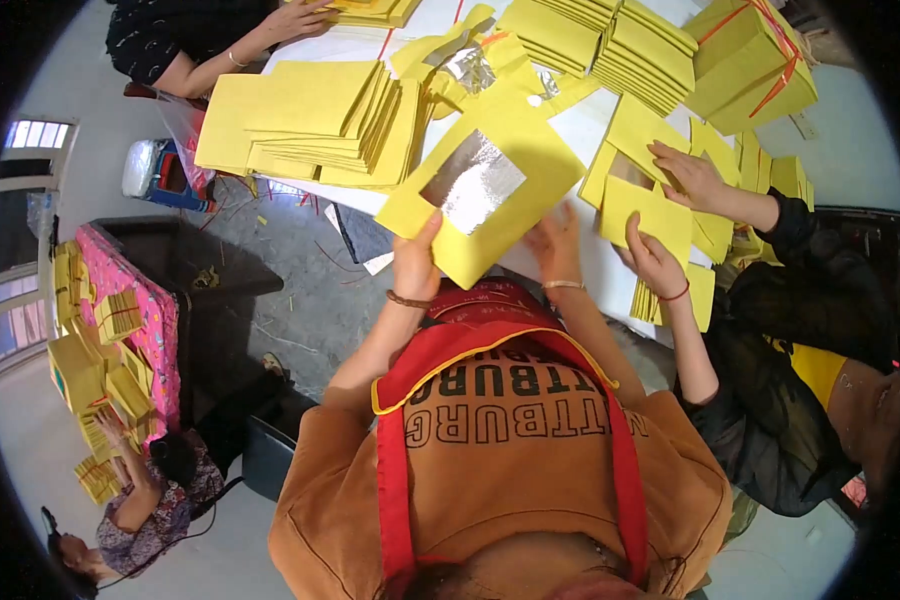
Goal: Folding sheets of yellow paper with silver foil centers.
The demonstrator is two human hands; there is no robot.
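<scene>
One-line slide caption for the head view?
Both hands, left and right, hold a yellow sheet with silver foil square over a white table.

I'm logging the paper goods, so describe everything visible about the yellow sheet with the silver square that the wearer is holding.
The yellow sheet looks like thin paper, roughly square, with a crinkled silver foil square set near its middle. It lies tilted, corner toward the person, over the edge of the white table. The left hand pinches its lower left edge; the right hand touches its lower right edge. Stacks of similar yellow paper lie beyond it.
</scene>
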